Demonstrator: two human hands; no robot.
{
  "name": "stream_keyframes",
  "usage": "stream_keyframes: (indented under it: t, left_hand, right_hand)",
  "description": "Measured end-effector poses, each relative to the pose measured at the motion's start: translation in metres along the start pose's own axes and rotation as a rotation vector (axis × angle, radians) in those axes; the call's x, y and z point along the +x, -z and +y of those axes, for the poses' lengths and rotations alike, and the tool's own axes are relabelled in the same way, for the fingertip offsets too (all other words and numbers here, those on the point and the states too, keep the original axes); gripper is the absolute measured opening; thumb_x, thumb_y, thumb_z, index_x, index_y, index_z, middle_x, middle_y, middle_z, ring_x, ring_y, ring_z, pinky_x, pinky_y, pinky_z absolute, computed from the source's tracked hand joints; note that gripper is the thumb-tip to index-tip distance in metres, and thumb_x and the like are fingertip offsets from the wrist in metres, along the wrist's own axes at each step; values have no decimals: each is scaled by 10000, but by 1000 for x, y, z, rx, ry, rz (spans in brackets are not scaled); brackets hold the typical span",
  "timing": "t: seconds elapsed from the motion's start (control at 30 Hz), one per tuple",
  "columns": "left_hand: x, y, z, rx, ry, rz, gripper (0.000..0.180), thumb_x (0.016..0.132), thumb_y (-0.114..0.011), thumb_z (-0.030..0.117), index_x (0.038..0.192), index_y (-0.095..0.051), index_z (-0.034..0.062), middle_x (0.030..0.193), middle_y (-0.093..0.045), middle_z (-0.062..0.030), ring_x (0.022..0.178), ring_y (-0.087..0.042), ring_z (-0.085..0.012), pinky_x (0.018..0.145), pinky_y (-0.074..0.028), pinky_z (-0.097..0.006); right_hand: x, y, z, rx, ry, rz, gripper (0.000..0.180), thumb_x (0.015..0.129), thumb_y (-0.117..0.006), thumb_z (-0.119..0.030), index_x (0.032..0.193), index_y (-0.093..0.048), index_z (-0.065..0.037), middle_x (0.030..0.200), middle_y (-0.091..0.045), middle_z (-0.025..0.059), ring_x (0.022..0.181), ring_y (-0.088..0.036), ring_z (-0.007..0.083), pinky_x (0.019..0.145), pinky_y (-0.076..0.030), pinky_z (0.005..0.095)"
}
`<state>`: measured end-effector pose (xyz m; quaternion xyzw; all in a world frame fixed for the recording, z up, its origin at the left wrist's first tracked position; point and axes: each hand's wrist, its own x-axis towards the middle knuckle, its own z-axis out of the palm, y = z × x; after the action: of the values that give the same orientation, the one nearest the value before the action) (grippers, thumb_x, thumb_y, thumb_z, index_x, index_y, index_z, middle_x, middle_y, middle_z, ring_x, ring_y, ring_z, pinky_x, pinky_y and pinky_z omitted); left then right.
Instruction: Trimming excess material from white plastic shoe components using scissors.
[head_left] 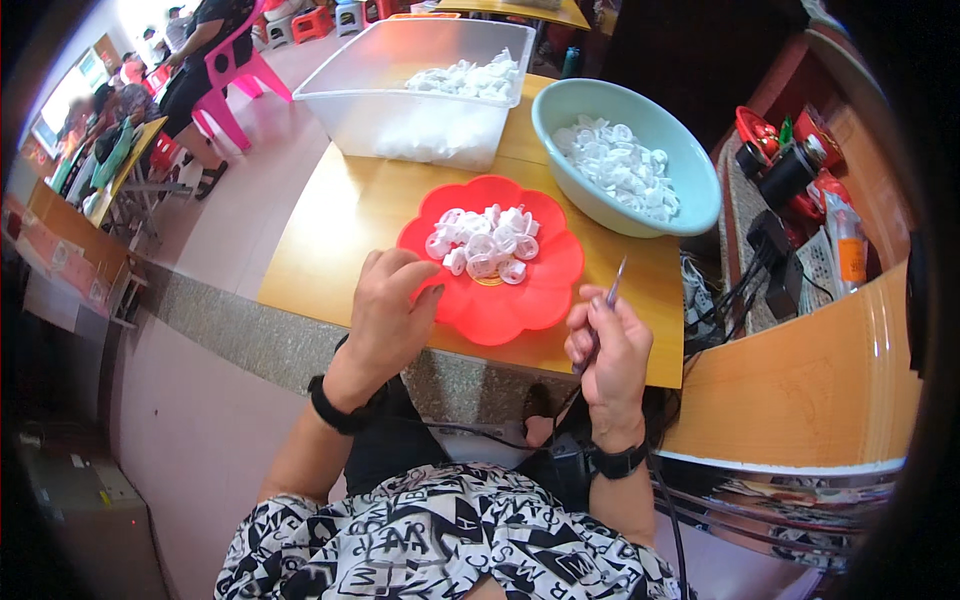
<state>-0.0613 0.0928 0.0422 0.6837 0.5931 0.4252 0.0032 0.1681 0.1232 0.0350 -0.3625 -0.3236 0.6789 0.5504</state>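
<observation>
Head view: gripping slim pointed tool (616, 282) in R grip (612, 348); poising L grip (390, 308), loosely curled, part-open, at L edge of red dish (500, 318) w/ white plastic pcs (485, 245) in ctr, on desk (320, 240).

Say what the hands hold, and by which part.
The right hand grips a pointed tool by its handle; the left hand shows nothing held.

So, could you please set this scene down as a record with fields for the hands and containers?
Left hand: over left edge of red dish, nothing visibly held
Right hand: gripping slim pointed tool, tip showing
Dish contents: pile of white pieces
Translucent bin: beyond dish, holding white pieces
Pale blue basin: right of bin, holding white pieces
Surface: yellow table
</observation>
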Motion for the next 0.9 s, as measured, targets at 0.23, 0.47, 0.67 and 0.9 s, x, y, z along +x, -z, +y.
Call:
stream_keyframes:
  t: [0.23,0.47,0.67,0.9]
  left_hand:
    - [18,-27,-12,331,-41,-150,101,691,-658,59,779,-630,18,823,-572,-126,825,-524,-306,728,-426,-404]
    - [15,-39,-13,396,38,-107,38,699,-625,48,707,-593,29,769,-561,-110,808,-516,-309,720,-403,-423]
    - [0,-1,7,-333,161,-131,62,784,-585,-50,832,-585,-11,882,-616,-99,774,-575,-161,698,-457,-286]
    - [-38,27,36,-667,244,-283,88,766,-566,-65,847,-569,-30,772,-616,-103,669,-592,-142,608,-466,-255]
  right_hand:
    - [-8,18,44,-358,156,107,170,919,-483,-111,1018,-520,22,701,-560,27,515,-427,40,450,-353,197]
    - [-8,23,49,-634,200,-9,193,904,-516,-103,1020,-528,51,706,-567,19,668,-539,82,637,-445,226]
    - [-10,25,47,-576,167,-17,184,899,-530,-102,1021,-539,35,723,-572,20,668,-541,79,628,-439,209]
    - [-55,-21,19,-512,66,-183,126,865,-579,-68,962,-582,12,741,-570,2,631,-505,37,560,-409,178]
